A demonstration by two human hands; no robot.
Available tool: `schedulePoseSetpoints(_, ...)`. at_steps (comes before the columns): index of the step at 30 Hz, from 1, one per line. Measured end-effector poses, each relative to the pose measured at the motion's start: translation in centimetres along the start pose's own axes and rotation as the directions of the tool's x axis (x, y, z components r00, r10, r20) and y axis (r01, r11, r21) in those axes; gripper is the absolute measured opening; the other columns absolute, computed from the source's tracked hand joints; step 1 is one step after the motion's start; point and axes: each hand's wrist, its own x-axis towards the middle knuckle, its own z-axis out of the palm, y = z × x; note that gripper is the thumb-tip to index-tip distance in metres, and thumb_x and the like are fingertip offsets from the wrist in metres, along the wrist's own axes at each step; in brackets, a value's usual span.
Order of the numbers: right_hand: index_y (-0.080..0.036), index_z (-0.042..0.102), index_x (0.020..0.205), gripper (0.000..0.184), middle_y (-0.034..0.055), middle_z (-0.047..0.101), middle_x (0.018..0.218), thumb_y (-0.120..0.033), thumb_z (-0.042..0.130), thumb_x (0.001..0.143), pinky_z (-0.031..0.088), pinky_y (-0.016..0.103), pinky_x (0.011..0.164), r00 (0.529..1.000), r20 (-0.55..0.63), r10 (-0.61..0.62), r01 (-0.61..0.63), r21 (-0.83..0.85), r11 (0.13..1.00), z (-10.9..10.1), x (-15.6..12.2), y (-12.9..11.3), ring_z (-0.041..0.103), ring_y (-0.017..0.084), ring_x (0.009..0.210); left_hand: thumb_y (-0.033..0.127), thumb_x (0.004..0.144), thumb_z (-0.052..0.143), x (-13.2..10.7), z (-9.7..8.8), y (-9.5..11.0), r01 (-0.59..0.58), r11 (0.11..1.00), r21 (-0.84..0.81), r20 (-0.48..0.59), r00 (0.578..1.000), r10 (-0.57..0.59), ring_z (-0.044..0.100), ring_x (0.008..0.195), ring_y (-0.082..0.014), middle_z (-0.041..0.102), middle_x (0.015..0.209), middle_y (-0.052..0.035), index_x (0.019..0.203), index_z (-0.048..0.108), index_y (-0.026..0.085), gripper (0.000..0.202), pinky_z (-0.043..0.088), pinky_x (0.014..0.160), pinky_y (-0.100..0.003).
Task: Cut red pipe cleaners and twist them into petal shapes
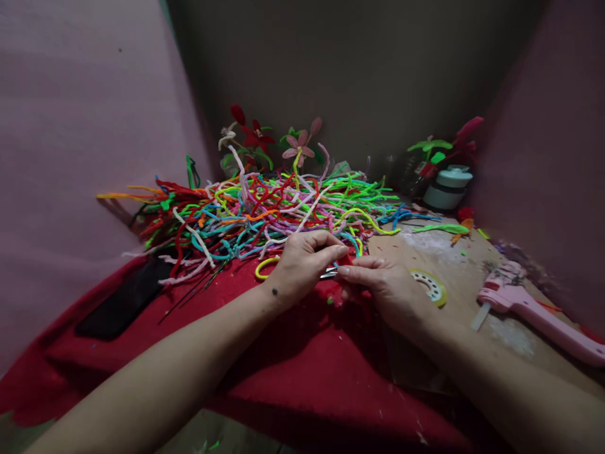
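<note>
Red fuzzy piece [348, 258], held above the bench [302, 362]

I log, from afar: black phone [118, 301], lying flat; tangled pile of coloured fuzzy stems [265, 214], spread across the back; left hand [297, 261], grip pinched on the red fuzzy piece; silver metal tips [329, 273], just beside that pinch; right hand [385, 277], grip pinched on the same piece; tape roll [438, 293], partly behind this hand; pink glue gun [534, 306], farthest right.

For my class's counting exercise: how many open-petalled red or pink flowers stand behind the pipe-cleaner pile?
2: a red flower on the left and a pink flower on the right, both behind the pipe-cleaner pile. The pile may hide others.
</note>
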Motion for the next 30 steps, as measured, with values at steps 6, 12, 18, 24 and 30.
schedulePoseSetpoints(6,-0.014,0.057,0.05,0.025,-0.0001,0.056,0.044,-0.027,0.063,0.071,0.027,0.021,0.037,1.0,-0.021,0.005,-0.005,0.016,1.0,0.2,-0.2,0.1,0.042,0.006,0.035,0.018,0.076,0.057,-0.3,0.8,-0.5,-0.218,0.949,0.227,-0.103,0.964,0.246,0.052,0.064,-0.0096,0.058,0.064,0.0004,0.062,0.059,0.014,0.015,0.041,0.063,-0.022)
schedulePoseSetpoints(12,-0.014,0.062,0.059,0.023,0.0014,0.062,0.051,-0.034,0.068,0.068,0.032,0.022,0.041,1.0,0.014,0.014,-0.015,0.105,0.994,-0.3,0.5,0.0,0.047,0.008,0.04,0.038,0.079,0.055,0.4,0.0,-0.4,0.103,0.98,-0.168,-0.003,0.995,-0.105,0.039,0.044,-0.006,0.049,0.054,0.0038,0.065,0.054,0.015,0.026,0.031,0.043,-0.019)
schedulePoseSetpoints(18,-0.015,0.064,0.062,0.022,-0.002,0.056,0.053,-0.035,0.072,0.065,0.031,0.022,0.048,0.984,-0.147,-0.102,0.132,0.205,0.97,-0.5,0.8,-0.3,0.042,0.007,0.047,0.036,0.071,0.065,0.4,-0.5,0.1,0.24,0.951,-0.194,0.198,0.959,-0.201,0.038,0.041,-0.0042,0.048,0.054,0.0049,0.072,0.055,0.015,0.023,0.026,0.04,-0.017)
schedulePoseSetpoints(24,-0.017,0.063,0.061,0.023,-0.0017,0.052,0.055,-0.039,0.07,0.065,0.033,0.024,0.047,0.982,-0.144,-0.125,0.155,0.213,0.965,-0.5,0.7,-0.7,0.041,0.009,0.05,0.025,0.073,0.061,0.3,-0.1,0.0,0.225,0.964,-0.142,0.128,0.97,-0.207,0.034,0.042,-0.004,0.044,0.049,0.0058,0.065,0.055,0.014,0.016,0.025,0.042,-0.018)
schedulePoseSetpoints(30,-0.016,0.059,0.055,0.022,-0.0031,0.049,0.05,-0.031,0.073,0.061,0.026,0.023,0.045,0.972,-0.193,-0.135,0.155,0.092,0.984,-0.7,0.7,-0.9,0.038,0.007,0.045,0.028,0.077,0.056,0.4,-0.2,-0.7,0.046,0.999,0.029,0.11,0.993,-0.049,0.037,0.048,-0.0072,0.044,0.051,0.0048,0.063,0.054,0.016,0.019,0.03,0.05,-0.021)
